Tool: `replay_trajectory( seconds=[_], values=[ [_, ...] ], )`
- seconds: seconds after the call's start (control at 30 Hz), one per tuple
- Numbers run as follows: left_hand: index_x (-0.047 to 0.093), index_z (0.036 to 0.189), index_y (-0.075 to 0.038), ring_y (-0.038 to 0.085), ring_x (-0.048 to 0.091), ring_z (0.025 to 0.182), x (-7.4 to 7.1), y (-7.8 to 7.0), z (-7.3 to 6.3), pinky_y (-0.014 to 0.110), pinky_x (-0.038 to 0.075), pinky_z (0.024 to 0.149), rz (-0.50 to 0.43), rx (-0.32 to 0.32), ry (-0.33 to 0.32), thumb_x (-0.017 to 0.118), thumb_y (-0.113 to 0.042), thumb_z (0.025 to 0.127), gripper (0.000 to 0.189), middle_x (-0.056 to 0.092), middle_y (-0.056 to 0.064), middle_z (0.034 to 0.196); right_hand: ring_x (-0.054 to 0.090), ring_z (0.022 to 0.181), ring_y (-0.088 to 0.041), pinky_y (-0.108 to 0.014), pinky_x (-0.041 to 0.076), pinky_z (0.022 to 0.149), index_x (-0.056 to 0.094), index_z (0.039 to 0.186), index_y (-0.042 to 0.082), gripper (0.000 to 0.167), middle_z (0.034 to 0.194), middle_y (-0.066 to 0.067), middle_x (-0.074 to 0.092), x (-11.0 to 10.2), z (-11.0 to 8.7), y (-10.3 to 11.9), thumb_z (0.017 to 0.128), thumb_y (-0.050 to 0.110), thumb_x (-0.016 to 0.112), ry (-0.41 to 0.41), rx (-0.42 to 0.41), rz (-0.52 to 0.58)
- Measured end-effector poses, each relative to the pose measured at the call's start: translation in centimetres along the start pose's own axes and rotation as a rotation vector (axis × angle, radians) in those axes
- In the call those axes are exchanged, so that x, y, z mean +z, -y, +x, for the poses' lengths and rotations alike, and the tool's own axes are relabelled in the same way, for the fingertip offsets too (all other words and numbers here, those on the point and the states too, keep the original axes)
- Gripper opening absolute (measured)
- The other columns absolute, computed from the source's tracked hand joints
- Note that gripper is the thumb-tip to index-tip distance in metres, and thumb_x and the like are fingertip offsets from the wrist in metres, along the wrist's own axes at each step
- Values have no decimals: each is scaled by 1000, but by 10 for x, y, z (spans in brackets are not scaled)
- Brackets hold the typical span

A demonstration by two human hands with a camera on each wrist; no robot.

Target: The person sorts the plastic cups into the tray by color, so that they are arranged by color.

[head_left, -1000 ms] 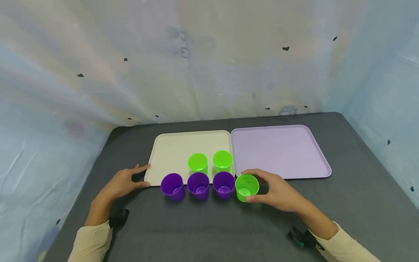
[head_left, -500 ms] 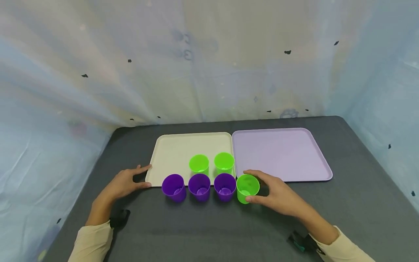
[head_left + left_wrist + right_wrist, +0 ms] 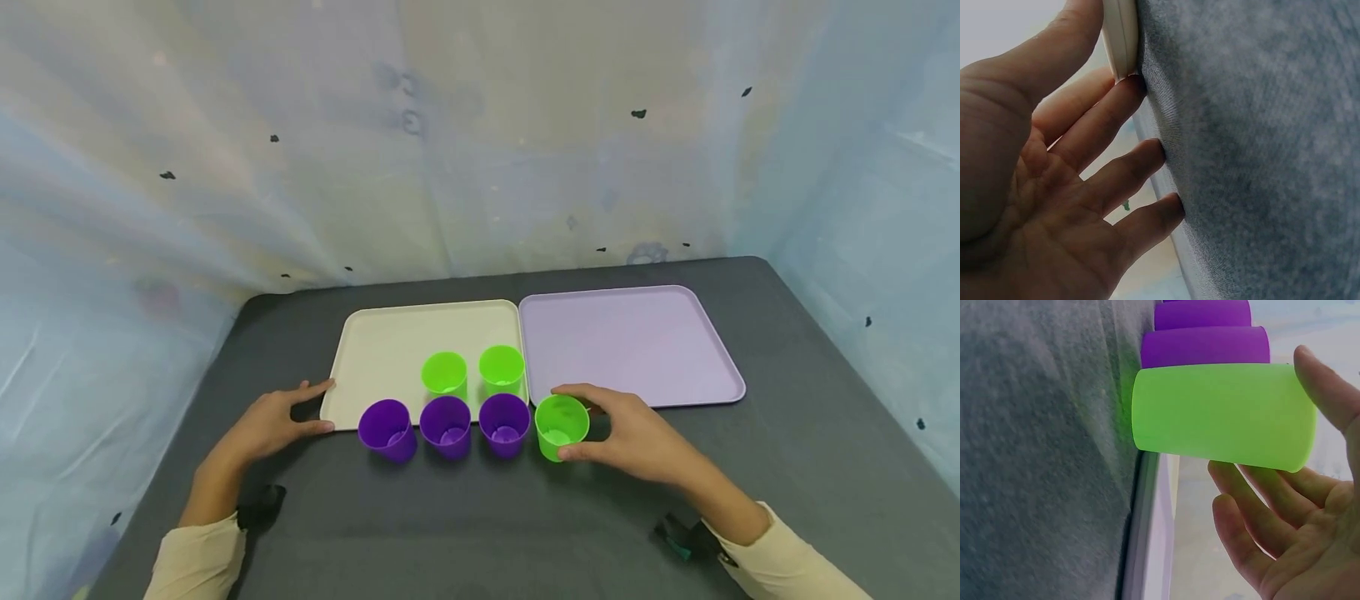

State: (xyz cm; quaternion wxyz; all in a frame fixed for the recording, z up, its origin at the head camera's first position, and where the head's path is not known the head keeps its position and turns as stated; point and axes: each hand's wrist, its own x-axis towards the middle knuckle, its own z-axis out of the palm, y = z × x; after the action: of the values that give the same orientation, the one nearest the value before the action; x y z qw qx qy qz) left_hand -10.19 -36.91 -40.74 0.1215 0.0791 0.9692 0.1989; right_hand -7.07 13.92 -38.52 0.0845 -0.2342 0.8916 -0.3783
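My right hand (image 3: 633, 437) has its thumb on the near side and its fingers on the far side of a bright green cup (image 3: 562, 427), near the rim. That cup (image 3: 1222, 415) stands upright on the dark cloth, at the right end of a row with three purple cups (image 3: 387, 432). Just behind the row, two more green cups (image 3: 444, 379) stand on the cream tray (image 3: 390, 346). At that tray's left edge, my left hand (image 3: 262, 425) touches the rim with thumb and index finger extended. In the left wrist view, other fingertips (image 3: 1169, 209) rest on the cloth.
A lilac tray (image 3: 630, 342) lies right beside the cream one, behind my right hand. Dark grey cloth (image 3: 465, 525) covers the table. Pale printed curtains (image 3: 480, 150) hang along the back and both sides.
The whole head view shifts slightly down, then back up and to the left. Hands, cups and trays keep their places relative to each other.
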Motion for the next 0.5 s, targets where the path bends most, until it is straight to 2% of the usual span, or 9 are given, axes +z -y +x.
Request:
replay_trajectory(
  seconds=[0.13, 0.27, 0.37, 0.5],
  values=[
    [46, 150, -17, 59, 35, 136, -2, 0, 1, 67, 39, 102, 5, -7, 8, 72, -59, 82, 84, 38, 35, 148, 63, 99, -11, -38, 54, 87, 57, 139, 26, 72, 128, 12, 65, -3, 0, -1, 77, 50, 83, -18, 2, -10],
    [46, 150, -17, 59, 35, 136, -3, 0, 1, 68, 39, 102, 11, -7, 12, 72, -59, 83, 84, 38, 35, 148, 63, 99, -12, -35, 54, 86, 57, 139, 24, 73, 127, 12, 66, -6, -1, -2, 76, 51, 83, -39, -12, -18],
    [46, 150, -16, 59, 35, 136, -2, -1, 1, 68, 39, 102, 12, -2, 11, 72, -59, 83, 83, 39, 36, 147, 63, 97, -9, -31, 54, 84, 57, 138, 26, 73, 126, 14, 66, -9, -1, -3, 75, 51, 83, -52, -19, -23],
    [46, 150, -16, 59, 36, 135, -1, 0, 0, 66, 40, 101, 9, 2, 13, 72, -59, 83, 84, 39, 36, 147, 63, 98, -8, -35, 55, 86, 57, 138, 29, 72, 126, 14, 66, -11, -1, -5, 75, 52, 83, -60, -18, -24]
  ],
)
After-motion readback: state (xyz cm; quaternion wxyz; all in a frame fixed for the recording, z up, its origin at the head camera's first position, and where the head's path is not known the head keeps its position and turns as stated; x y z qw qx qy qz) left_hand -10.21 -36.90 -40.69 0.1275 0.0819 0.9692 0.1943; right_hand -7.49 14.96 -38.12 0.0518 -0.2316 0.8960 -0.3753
